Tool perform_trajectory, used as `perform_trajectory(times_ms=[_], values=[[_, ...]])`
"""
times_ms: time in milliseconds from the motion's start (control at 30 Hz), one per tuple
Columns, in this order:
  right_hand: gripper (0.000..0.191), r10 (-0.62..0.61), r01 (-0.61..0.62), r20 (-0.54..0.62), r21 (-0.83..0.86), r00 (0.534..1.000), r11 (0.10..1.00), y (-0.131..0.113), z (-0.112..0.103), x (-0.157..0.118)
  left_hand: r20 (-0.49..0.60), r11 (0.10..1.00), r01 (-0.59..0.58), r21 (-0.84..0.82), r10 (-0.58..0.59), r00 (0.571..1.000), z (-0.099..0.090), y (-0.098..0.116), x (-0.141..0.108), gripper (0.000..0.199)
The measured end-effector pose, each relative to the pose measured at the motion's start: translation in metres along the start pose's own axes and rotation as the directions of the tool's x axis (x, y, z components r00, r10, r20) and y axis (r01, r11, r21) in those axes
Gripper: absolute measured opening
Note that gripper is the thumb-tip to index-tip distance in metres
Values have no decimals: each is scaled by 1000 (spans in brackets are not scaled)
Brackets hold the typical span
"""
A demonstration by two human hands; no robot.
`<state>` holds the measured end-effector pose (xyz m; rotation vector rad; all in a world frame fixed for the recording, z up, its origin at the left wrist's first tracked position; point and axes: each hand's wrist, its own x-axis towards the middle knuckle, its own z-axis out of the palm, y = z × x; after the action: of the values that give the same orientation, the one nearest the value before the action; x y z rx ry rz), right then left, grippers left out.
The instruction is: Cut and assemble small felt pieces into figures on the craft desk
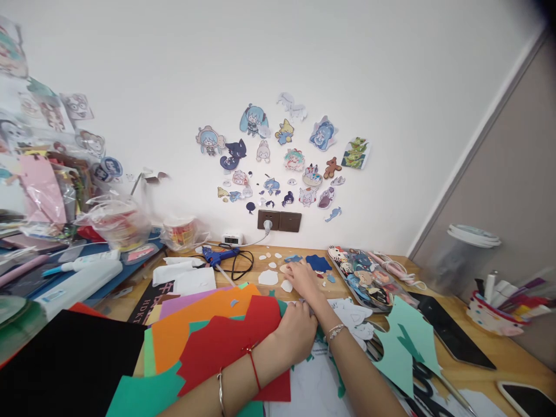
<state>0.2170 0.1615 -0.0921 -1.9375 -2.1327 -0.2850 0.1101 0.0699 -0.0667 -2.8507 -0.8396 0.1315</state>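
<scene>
My left hand (299, 331) is curled closed over the sheets at the front middle, and its fingers hide whatever is in them. A red sheet with a jagged edge (234, 347) lies under that wrist, and a bit of dark green paper (282, 306) shows beside the knuckles. Crossing beyond it, my right hand (300, 277) reaches with stretched fingers onto small paper cutouts on the wooden table. Close to its fingertips are a white cutout (268, 278), a smaller white one (286, 286) and a dark blue cutout (318, 263).
Orange paper (195, 318) and black paper (65, 359) spread to the left. Behind them lies a blue glue gun (217, 256). On the right are a sticker-covered case (362, 275), mint paper (406, 341), scissors (423, 385), a black phone-like slab (454, 330) and a pen holder (495, 315).
</scene>
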Motion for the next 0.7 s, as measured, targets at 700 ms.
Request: perform_trajectory(times_ms=[700], values=[[19,-11,8,-71,-49,997,999,5,6,1,-26,1000,14,20,-14,1000,2,1,0,24]])
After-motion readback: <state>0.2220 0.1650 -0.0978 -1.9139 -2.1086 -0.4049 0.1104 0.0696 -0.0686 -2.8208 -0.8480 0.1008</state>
